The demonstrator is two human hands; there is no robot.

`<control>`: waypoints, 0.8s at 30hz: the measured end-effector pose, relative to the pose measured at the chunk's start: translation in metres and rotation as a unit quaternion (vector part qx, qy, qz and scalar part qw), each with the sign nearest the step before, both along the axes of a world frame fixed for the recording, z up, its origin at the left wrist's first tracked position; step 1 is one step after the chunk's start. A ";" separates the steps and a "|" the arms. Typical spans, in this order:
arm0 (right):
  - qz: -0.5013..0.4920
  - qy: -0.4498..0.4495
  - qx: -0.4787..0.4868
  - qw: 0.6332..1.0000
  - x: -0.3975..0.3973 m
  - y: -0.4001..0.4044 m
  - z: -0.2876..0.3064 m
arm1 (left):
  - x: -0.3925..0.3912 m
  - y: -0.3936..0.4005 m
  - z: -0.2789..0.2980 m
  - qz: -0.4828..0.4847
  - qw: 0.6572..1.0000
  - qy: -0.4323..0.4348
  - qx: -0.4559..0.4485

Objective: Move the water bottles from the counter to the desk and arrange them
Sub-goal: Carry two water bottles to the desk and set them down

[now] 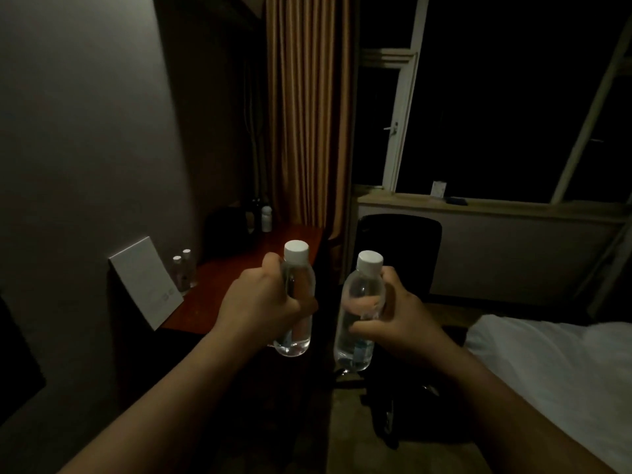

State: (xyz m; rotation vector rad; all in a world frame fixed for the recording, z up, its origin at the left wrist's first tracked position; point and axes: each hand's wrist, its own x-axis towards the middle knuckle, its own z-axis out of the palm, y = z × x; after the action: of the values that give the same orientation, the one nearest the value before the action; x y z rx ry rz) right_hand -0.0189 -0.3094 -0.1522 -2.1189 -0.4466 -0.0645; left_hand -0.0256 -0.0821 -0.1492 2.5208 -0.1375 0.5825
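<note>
Gripping one clear water bottle apiece, both hands are held out in front of the person, above the near end of the desk point(239, 268) and not touching it. The left hand point(260, 302) has its fingers curled round the middle of the left bottle point(295, 302), knuckles toward the camera, so the white cap and shoulder rise above the fist and the base sticks out below it. The right hand point(393, 319) wraps the right bottle point(359, 313) from its right side, thumb across the near face (the fingertips show through the clear plastic), cap above, base below. Both bottles stand roughly upright, close beside each other but apart.

On the reddish desk a white card point(147, 282) leans against the wall, with two small white-capped bottles point(183, 271) just beside it. Farther back sits a dark object, too dim to identify. A black chair point(396, 254) stands right of the desk, a striped curtain point(307, 114) hangs behind, and white bedding point(554, 371) lies at the right.
</note>
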 end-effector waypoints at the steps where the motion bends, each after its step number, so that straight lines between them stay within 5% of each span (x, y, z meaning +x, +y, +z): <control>1: 0.002 0.005 -0.002 1.000 0.028 0.004 0.000 | 0.027 0.004 0.001 0.003 1.000 0.003 0.001; 13: 0.124 0.006 -0.006 0.992 0.363 0.054 -0.031 | 0.304 0.039 -0.033 0.162 0.987 0.011 0.012; 24: 0.323 0.014 -0.068 0.944 0.611 0.184 -0.046 | 0.461 0.112 -0.058 0.396 0.916 0.057 -0.027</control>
State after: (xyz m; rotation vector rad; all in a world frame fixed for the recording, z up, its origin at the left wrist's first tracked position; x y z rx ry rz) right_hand 0.5926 -0.1250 -0.1983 -2.0015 -1.1312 0.3836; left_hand 0.4351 0.0300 -0.2076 2.4788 0.9685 0.7135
